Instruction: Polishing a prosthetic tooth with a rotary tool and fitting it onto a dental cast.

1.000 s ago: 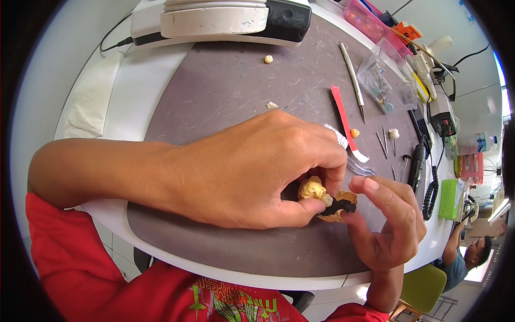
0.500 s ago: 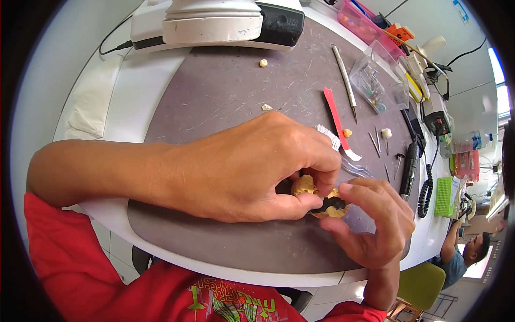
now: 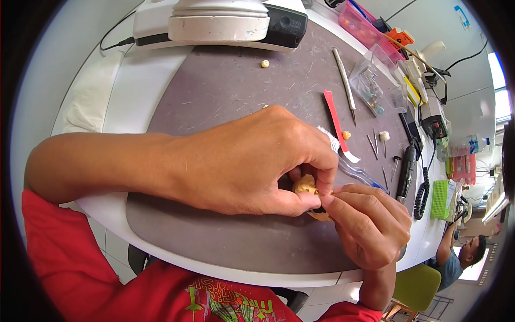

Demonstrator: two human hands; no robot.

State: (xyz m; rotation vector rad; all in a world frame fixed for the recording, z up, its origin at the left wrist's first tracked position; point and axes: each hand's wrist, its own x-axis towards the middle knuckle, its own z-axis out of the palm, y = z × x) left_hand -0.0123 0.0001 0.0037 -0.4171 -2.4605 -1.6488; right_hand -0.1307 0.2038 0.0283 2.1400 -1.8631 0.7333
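Yellowish piece (image 3: 304,185) between left fingers (image 3: 324,160) and right fingers (image 3: 354,212)

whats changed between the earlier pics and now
The right hand moved left and its spread thumb and fingers drew together beside the left fingertips, covering most of the black part; whether they grip it is hidden. The left hand still holds the tan piece; the red strip and metal tool stayed put.

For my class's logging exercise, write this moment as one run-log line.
left hand: holding yellow piece | right hand: fingers at same piece, grip unclear | nearby: brush, red strip, silver pen-like tool
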